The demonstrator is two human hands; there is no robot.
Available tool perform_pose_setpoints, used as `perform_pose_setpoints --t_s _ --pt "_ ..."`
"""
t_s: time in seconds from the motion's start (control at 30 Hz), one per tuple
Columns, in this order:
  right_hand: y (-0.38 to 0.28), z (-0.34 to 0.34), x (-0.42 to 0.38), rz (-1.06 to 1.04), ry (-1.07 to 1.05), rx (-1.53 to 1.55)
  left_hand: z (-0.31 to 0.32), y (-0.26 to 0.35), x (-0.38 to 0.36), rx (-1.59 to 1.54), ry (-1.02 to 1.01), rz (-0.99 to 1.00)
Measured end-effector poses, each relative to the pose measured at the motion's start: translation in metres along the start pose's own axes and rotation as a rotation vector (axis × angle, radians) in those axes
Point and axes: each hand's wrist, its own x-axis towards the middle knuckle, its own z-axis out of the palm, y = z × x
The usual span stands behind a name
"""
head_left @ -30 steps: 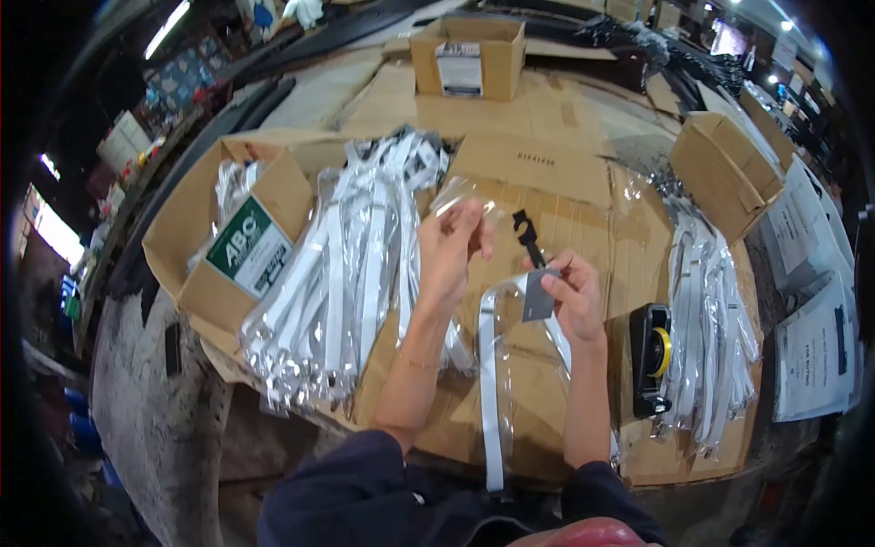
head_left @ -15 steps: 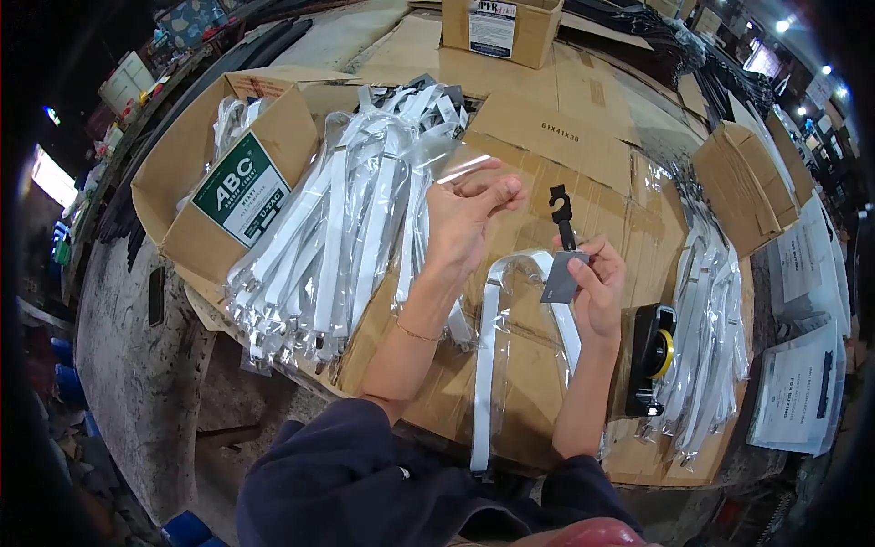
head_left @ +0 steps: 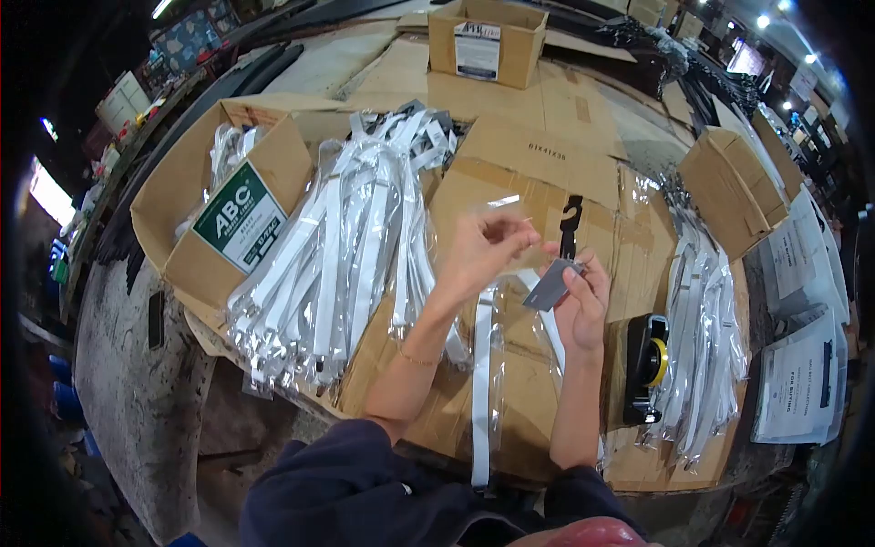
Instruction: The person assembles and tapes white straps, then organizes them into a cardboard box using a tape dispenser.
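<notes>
My right hand [head_left: 585, 305] grips a grey card [head_left: 550, 285], from whose top a black plastic hanger hook [head_left: 570, 228] stands up. Close by on the left, my left hand [head_left: 481, 255] is closed in a pinch and smeared by motion. A shiny clear strip [head_left: 504, 201], which looks like tape, shows just above its fingers. Beneath both hands a white strap [head_left: 482, 392] in clear wrapping lies looped on the cardboard, partly hidden by the hands. To the right of my right forearm stands a black tape dispenser [head_left: 645, 369] with a yellow core.
Many wrapped white straps [head_left: 351, 228] lie heaped on the left beside an ABC carton [head_left: 173, 242]. Another strap pile [head_left: 702, 337] lies on the right, below an open carton [head_left: 734, 191]. A small carton [head_left: 538, 46] stands at the back. Cardboard [head_left: 510, 164] covers the table.
My left hand has come down and right, nearer the card, and the clear strip has moved with it. The grey card has shifted slightly left and tilted in my right hand.
</notes>
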Motion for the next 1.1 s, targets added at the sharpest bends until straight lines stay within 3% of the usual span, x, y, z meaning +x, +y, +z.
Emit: perform_pose_setpoints --t_s 0.1,0.2,0.4,0.93,1.0,1.1 --pt "-0.001 -0.011 0.001 -0.005 0.042 -0.039 0.002 -0.003 0.002 -0.042 -0.09 0.007" --pt "-0.003 -0.013 0.003 0.029 0.033 -0.023 -0.002 0.002 0.002 -0.202 -0.145 -0.218" --pt "-0.005 -0.015 0.003 0.033 0.055 -0.086 -0.005 -0.013 0.005 -0.154 -0.139 -0.021" --pt "-0.005 -0.016 0.003 0.076 0.015 -0.113 -0.005 -0.011 0.002 -0.096 -0.07 -0.15" --pt "-0.005 -0.014 0.003 0.049 0.027 -0.113 -0.003 -0.008 0.001 -0.006 -0.16 -0.159" --pt "-0.003 -0.02 0.003 0.062 0.023 -0.117 0.009 -0.008 -0.002 0.191 -0.116 -0.096"
